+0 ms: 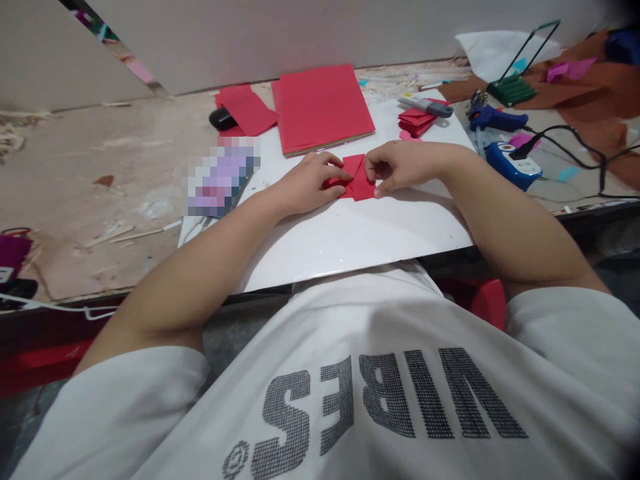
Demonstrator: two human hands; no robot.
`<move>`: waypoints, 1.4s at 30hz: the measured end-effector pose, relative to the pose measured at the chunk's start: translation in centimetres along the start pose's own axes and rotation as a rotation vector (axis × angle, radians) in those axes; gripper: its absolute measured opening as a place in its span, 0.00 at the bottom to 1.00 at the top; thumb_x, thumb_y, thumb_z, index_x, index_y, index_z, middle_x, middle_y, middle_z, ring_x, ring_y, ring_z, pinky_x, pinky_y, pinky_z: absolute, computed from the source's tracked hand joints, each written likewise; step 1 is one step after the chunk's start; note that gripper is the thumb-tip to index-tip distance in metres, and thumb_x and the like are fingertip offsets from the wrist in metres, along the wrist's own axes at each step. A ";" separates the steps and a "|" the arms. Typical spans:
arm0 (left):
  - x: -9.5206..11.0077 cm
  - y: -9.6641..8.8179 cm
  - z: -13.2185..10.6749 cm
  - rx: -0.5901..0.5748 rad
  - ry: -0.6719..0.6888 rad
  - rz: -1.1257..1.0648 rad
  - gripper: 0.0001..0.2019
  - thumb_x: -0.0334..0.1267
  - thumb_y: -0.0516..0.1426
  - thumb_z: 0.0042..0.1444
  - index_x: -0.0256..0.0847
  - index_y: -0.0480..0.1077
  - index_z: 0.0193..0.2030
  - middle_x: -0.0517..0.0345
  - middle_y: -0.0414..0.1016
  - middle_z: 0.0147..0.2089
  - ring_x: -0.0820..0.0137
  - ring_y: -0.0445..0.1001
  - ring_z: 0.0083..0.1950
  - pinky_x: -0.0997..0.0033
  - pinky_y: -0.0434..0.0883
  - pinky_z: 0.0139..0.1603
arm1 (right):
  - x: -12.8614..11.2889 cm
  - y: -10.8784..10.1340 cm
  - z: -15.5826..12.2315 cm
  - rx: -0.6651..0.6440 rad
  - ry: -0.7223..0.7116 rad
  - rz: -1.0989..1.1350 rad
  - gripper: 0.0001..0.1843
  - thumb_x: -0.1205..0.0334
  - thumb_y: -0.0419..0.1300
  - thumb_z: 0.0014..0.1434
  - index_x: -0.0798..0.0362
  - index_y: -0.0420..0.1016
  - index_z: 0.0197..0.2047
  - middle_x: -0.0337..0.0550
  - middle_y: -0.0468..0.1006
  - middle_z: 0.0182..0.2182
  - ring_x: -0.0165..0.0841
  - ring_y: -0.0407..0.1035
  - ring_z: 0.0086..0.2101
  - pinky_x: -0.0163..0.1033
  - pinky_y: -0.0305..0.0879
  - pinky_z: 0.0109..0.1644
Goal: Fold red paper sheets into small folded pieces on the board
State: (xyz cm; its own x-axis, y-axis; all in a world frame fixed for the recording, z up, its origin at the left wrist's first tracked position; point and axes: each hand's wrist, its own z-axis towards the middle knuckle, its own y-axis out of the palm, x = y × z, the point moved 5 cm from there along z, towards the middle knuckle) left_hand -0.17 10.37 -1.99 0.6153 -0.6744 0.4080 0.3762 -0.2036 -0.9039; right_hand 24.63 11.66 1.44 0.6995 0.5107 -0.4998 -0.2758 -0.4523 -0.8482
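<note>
A small piece of folded red paper [357, 172] lies on the white board between my two hands, with crease lines on its face. My left hand [313, 181] holds its left side, thumb at the near edge and fingers curled over the top. At the right side, my right hand [397, 167] pinches the paper's edge, with thumb and bent fingers close together. Parts of the paper are covered by my fingertips. Just beyond my hands sits a stack of red paper sheets [323, 107]. Folded red pieces [414, 123] lie beyond my right hand, under a grey-handled utility knife [429, 105].
The white board [345, 240] rests on a littered wooden bench [135, 160]. A blurred-out rectangular object [223, 179] is near my left forearm. To the right are a blue glue gun [497, 120], a blue power socket [515, 167] with a black cable, and a green stand [511, 91].
</note>
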 end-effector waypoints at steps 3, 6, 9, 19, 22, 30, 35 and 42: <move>0.0 0.0 0.0 -0.007 0.003 0.006 0.23 0.51 0.62 0.79 0.53 0.92 0.71 0.42 0.81 0.80 0.39 0.76 0.81 0.26 0.68 0.91 | 0.4 -0.2 -0.1 -0.020 -0.031 0.032 0.26 0.34 0.88 0.57 0.41 0.87 0.45 0.41 0.85 0.41 0.47 0.79 0.45 0.51 0.71 0.50; 0.2 -0.2 -0.1 -0.006 0.017 0.009 0.25 0.55 0.65 0.77 0.52 0.90 0.73 0.41 0.82 0.80 0.38 0.76 0.81 0.27 0.69 0.89 | 0.1 -0.2 -0.3 0.013 -0.064 0.077 0.28 0.35 0.89 0.57 0.41 0.90 0.51 0.42 0.89 0.48 0.47 0.80 0.49 0.51 0.73 0.53; 0.5 -0.6 -0.3 -0.006 0.045 0.029 0.30 0.62 0.69 0.71 0.52 0.89 0.73 0.41 0.83 0.81 0.36 0.77 0.80 0.30 0.73 0.86 | -1.2 0.2 -0.4 0.095 -0.093 0.058 0.31 0.46 0.89 0.54 0.43 0.90 0.58 0.46 0.90 0.60 0.48 0.80 0.54 0.51 0.74 0.59; 1.7 -1.1 0.2 0.057 0.071 0.240 0.30 0.56 0.49 0.84 0.44 0.91 0.62 0.38 0.94 0.57 0.41 0.89 0.62 0.35 0.80 0.65 | -3.2 -0.3 -1.3 0.264 -0.035 -0.044 0.19 0.38 0.73 0.73 0.40 0.95 0.56 0.49 0.96 0.53 0.58 0.84 0.58 0.57 0.76 0.62; 1.8 -1.6 0.2 0.154 0.029 0.202 0.27 0.53 0.52 0.84 0.48 0.90 0.68 0.42 0.95 0.57 0.41 0.89 0.63 0.34 0.79 0.65 | -3.0 -0.6 -1.3 0.307 0.017 -0.030 0.26 0.30 0.66 0.79 0.37 0.95 0.62 0.50 0.96 0.55 0.59 0.84 0.61 0.59 0.77 0.65; 4.4 -3.0 -1.3 0.358 -0.064 -0.066 0.33 0.64 0.48 0.91 0.49 0.87 0.76 0.47 0.95 0.63 0.47 0.91 0.62 0.36 0.81 0.73 | -4.4 -0.8 -2.0 0.470 0.012 -0.084 0.35 0.32 0.48 0.89 0.39 0.88 0.75 0.58 0.91 0.69 0.60 0.84 0.66 0.62 0.74 0.76; 6.3 -3.4 -2.3 0.437 -0.076 -0.144 0.30 0.62 0.50 0.91 0.49 0.85 0.77 0.47 0.94 0.68 0.48 0.91 0.69 0.42 0.83 0.75 | -4.8 -0.6 -2.5 0.600 0.047 -0.080 0.38 0.30 0.43 0.89 0.38 0.87 0.74 0.59 0.90 0.67 0.62 0.82 0.69 0.66 0.77 0.74; 5.9 -2.6 -1.9 0.478 -0.033 -0.361 0.28 0.62 0.59 0.88 0.48 0.90 0.74 0.52 0.97 0.59 0.51 0.94 0.60 0.44 0.89 0.68 | -3.2 0.4 -1.5 0.730 -0.016 -0.043 0.43 0.23 0.42 0.89 0.41 0.89 0.68 0.60 0.90 0.62 0.60 0.83 0.66 0.67 0.78 0.77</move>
State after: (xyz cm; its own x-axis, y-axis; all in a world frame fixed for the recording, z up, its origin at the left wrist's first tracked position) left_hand 1.15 5.53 2.49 0.4087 -0.5983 0.6892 0.8308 -0.0688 -0.5523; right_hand 23.25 8.69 2.96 0.7115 0.5302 -0.4612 -0.6215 0.1684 -0.7651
